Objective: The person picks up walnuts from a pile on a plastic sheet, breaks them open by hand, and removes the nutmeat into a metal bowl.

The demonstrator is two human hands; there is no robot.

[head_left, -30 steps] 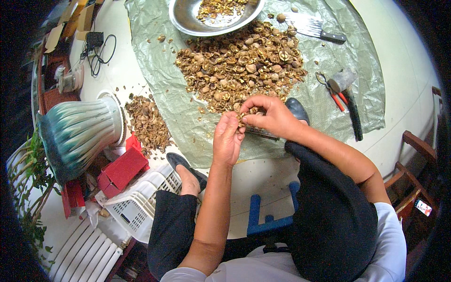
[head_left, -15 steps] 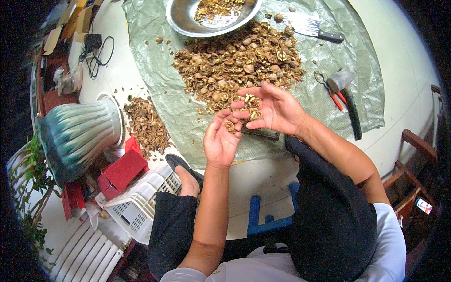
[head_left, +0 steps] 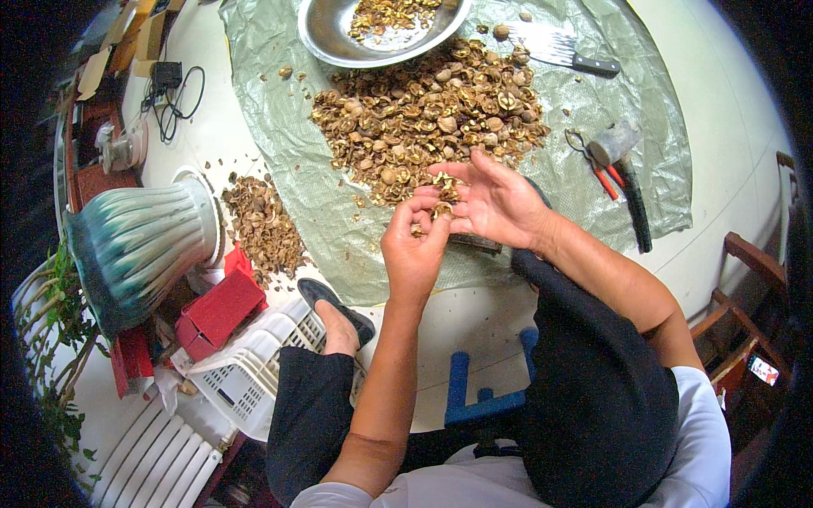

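My left hand [head_left: 413, 250] is closed, thumb and fingers pinching a broken walnut piece [head_left: 441, 210] against the fingers of my right hand. My right hand [head_left: 501, 203] is turned palm up, fingers stretched and slightly cupped, with several cracked walnut pieces [head_left: 446, 188] resting on them. Just beyond both hands spreads a large heap of walnut shells and cracked walnuts [head_left: 423, 118]. Behind the heap, a steel basin [head_left: 326, 38] contains loose walnut kernels [head_left: 391, 19].
A green plastic sheet [head_left: 279, 118] lies under the heap. On its right are a hammer [head_left: 631, 186], red-handled pliers [head_left: 605, 179] and a black-handled knife [head_left: 593, 64]. Leftward are a shell pile [head_left: 262, 224], a teal planter [head_left: 144, 245], a red box [head_left: 218, 313] and a white basket [head_left: 246, 372].
My left hand has turned and moved right and inward, its fingers curling into a pinch over my right fingers. Fewer pieces show on my right hand, which has barely shifted.
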